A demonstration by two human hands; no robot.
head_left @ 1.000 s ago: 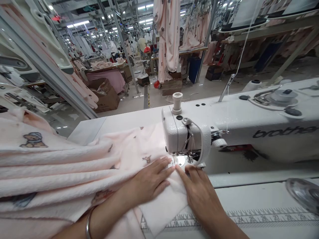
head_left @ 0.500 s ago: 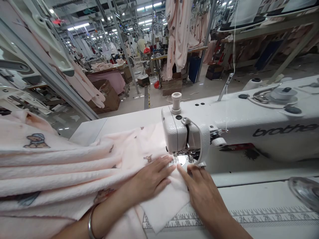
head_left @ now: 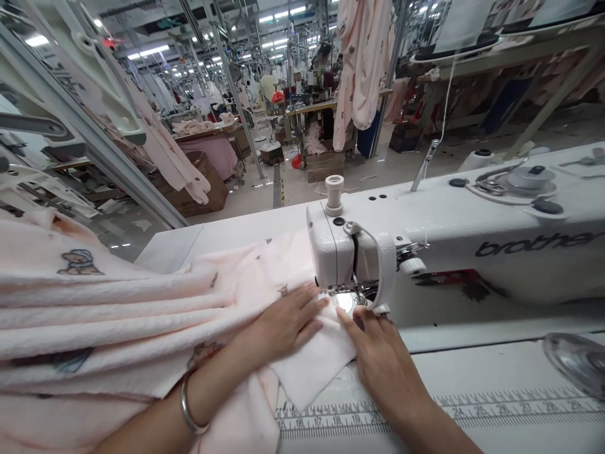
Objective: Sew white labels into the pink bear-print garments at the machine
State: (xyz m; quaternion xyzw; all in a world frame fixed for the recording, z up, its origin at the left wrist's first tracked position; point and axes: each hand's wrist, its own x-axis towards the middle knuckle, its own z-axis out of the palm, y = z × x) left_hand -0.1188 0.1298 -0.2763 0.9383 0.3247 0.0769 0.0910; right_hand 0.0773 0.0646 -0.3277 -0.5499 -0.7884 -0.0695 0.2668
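Pale pink fleece fabric (head_left: pixel 155 309) with printed bears lies in folds to the left, its pointed corner under my hands. My left hand (head_left: pixel 288 318) rests flat on it, fingers stretched toward the lit needle area. Just right of the presser foot (head_left: pixel 359 296), my right hand (head_left: pixel 385 353) has its index finger extended onto the fabric edge, the other fingers bent beside the foot. Whether these bent fingers pinch anything is hidden. The white sewing machine (head_left: pixel 340 249) stands over the cloth, its needle mostly out of sight.
A printed ruler scale (head_left: pixel 510 407) runs along the table's front edge. Red-handled snips (head_left: pixel 449 277) lie under the machine arm. A clear round object (head_left: pixel 571 362) is at the right. Pink garments (head_left: pixel 362 69) hang beyond, and a metal rail (head_left: pixel 127 180) slants at left.
The fabric has shifted away from me under the machine, its corner now farther from the front edge. Both hands moved slightly forward with it. The hanging garments swung right.
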